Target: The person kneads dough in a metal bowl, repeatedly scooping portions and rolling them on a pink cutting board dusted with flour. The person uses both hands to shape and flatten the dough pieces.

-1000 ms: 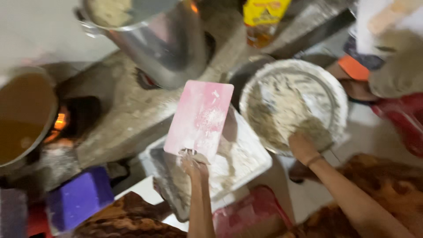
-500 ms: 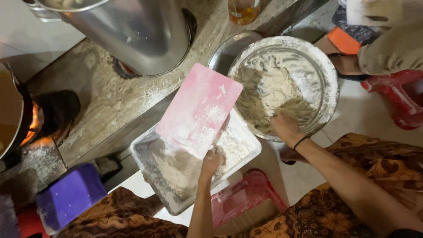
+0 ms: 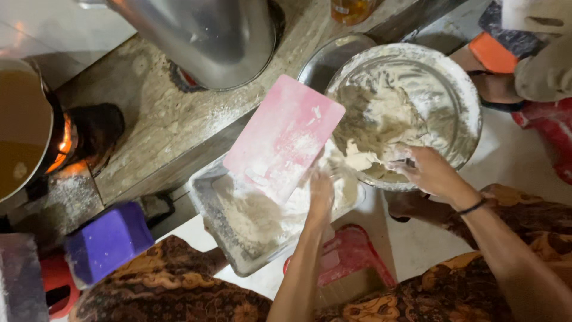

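Note:
My left hand (image 3: 320,197) holds the lower right edge of a pink, flour-dusted cutting board (image 3: 283,136), tilted over a rectangular metal tray (image 3: 205,206) that contains flour. My right hand (image 3: 430,173) rests at the near rim of a round metal bowl (image 3: 462,89) of pale dough, fingers floury and loosely curled on a lump of dough (image 3: 363,160). A dark band circles my right wrist.
A large steel pot (image 3: 202,36) stands on a stone stove (image 3: 155,125) with fire (image 3: 64,143) glowing at left. A pan of brown liquid (image 3: 21,131) is at far left. A purple stool (image 3: 107,241) and pink stool (image 3: 351,253) sit near my knees. Another person's foot (image 3: 497,83) is at upper right.
The view has moved closer. The pink board has tilted more over the tray. My right hand has drawn from inside the bowl to its near rim.

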